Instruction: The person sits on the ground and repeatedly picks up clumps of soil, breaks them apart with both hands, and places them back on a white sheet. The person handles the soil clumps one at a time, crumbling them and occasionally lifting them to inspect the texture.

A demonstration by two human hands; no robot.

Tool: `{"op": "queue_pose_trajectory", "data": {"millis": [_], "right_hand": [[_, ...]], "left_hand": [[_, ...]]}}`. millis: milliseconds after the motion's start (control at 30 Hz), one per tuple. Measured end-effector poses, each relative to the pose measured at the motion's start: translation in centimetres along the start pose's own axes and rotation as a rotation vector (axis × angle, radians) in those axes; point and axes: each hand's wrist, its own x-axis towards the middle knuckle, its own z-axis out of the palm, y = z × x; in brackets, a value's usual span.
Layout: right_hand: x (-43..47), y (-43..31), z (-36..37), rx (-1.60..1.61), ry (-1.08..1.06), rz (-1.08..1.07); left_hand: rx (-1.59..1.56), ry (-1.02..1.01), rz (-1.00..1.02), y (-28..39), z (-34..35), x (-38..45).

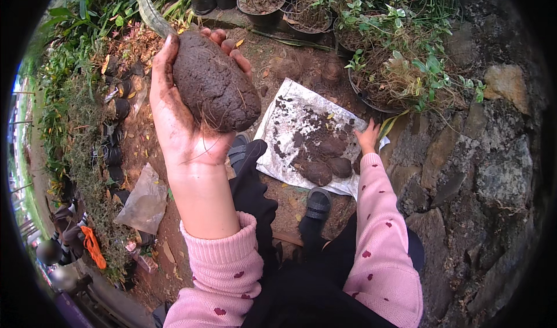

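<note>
My left hand point(163, 93), smeared with mud, is raised close to the camera and cradles a large egg-shaped lump of dark wet soil point(215, 82) with a few fibres sticking out. A pale grey-green stalk point(150, 12) meets the lump's top edge; whether it is joined to it is unclear. Down to the right, my right hand point(369, 135) is at the right edge of a white woven plastic sheet point(272, 130). Its grip on that edge is too small to make out. On the sheet lie loose dark soil and several rounded fibrous lumps point(318, 173).
Potted plants point(261, 6) line the far side, with a trailing leafy one point(417, 75) at right. A stone wall point(452, 180) bounds the right. A clear plastic bag point(143, 199) and an orange cloth point(93, 247) are at left. People are partly visible at lower left.
</note>
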Motion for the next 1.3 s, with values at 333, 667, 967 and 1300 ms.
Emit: {"op": "queue_pose_trajectory", "data": {"millis": [333,667,967,1300], "right_hand": [[1.1,-2.6,1.5,-0.274,-0.118,0.051],[3.0,-18.8,-9.3,0.318,-0.435,-0.512],[3.5,-9.3,-6.1,0.432,-0.631,-0.263],[-5.7,-0.6,4.2,0.063,-0.077,-0.217]], "left_hand": [[0.045,0.061,0.054,0.6,0.3,-0.1],[0.007,-0.024,-0.007,-0.7,0.0,0.3],[0.021,-0.002,0.003,-0.5,0.1,0.2],[0.018,0.032,0.05,-0.4,0.1,0.0]]}}
